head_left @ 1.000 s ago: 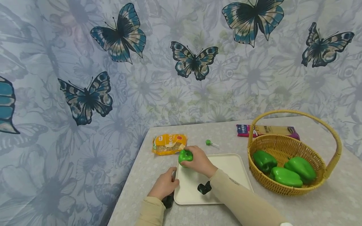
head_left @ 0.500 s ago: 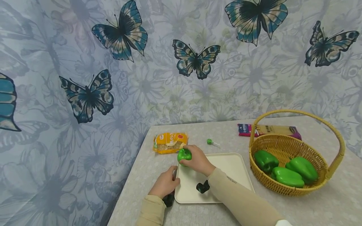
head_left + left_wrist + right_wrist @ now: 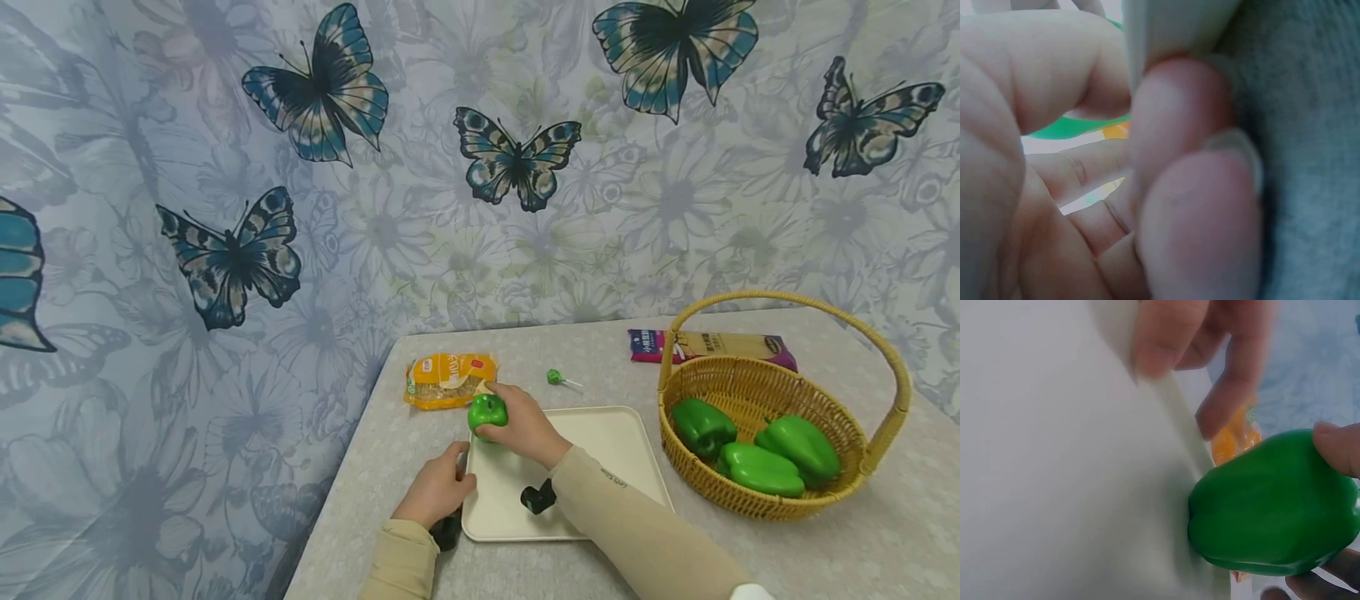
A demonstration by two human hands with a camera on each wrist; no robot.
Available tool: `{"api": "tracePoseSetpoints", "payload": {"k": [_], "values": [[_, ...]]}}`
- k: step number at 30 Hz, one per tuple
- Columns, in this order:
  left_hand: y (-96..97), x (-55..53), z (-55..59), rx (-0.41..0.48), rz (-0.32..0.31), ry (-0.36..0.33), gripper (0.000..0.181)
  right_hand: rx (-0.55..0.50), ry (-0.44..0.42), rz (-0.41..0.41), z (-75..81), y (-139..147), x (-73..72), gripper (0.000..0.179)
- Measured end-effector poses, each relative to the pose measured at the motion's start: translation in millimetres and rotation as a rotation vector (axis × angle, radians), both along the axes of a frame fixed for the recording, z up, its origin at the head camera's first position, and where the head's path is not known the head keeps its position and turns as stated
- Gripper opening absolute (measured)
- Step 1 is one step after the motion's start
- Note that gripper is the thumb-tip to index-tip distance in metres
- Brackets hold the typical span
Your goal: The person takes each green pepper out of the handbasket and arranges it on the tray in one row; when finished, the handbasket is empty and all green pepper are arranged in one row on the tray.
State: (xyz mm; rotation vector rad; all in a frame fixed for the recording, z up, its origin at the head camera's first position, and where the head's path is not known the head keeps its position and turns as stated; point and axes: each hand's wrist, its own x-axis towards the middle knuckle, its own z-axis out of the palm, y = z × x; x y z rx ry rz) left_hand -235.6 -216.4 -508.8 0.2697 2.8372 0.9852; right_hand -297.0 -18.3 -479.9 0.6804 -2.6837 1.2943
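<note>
A cream rectangular tray point(image 3: 600, 442) lies on the table. My left hand point(image 3: 435, 487) pinches its left rim, with the thumb over the inner side and fingertips point(image 3: 1200, 219) against the outer side in the left wrist view. My right hand point(image 3: 522, 423) holds a green bell pepper point(image 3: 487, 413) at the tray's far left corner, thumb on one side and fingers on the other. In the right wrist view the lower end of the pepper point(image 3: 1272, 506) meets the tray near its rim point(image 3: 1175, 419).
Behind the tray lie an orange food packet point(image 3: 450, 381) and a green lollipop point(image 3: 555, 377). On the right stands a handled wicker basket point(image 3: 738, 500) with three green bell peppers point(image 3: 798, 450). A purple noodle packet point(image 3: 720, 346) lies behind it. The butterfly-printed wall backs the table.
The pepper has shifted slightly left at the tray's corner, and its stem end has turned more toward the head camera. My left hand has kept its place on the rim.
</note>
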Motion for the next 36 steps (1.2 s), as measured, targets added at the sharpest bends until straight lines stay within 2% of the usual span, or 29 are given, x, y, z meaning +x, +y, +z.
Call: {"api": "tracePoseSetpoints", "payload": {"k": [5,10,13,17,23,27,32,36], "values": [[2.2,1.4,1.8,0.006,0.011,-0.039,0.058,0.049,0.044,0.0,4.8,6.1,5.1,0.084],[2.3,2.9,3.1,-0.007,0.022,-0.035,0.058,0.07,0.07,0.051,22.7,22.9,20.8,0.094],[2.2,3.6,4.3,-0.009,0.026,-0.028,0.059,0.052,0.063,0.081,36.3,43.0,30.7,0.095],[1.9,3.8,4.7,-0.017,0.03,-0.022,0.06,0.009,0.071,0.071,53.0,83.0,39.6,0.085],[1.3,4.0,4.6,-0.031,0.041,-0.033,0.061,-0.046,0.095,0.01,78.2,156.5,43.6,0.061],[2.4,4.2,6.6,-0.038,0.049,-0.033,0.062,-0.033,0.085,-0.074,87.2,204.0,40.3,0.054],[5.3,2.4,7.4,-0.049,0.053,-0.032,0.062,-0.031,-0.006,-0.179,83.7,249.2,38.1,0.057],[8.5,3.5,8.8,-0.039,0.044,-0.03,0.061,-0.016,-0.058,-0.223,73.4,273.1,38.3,0.06]]}}
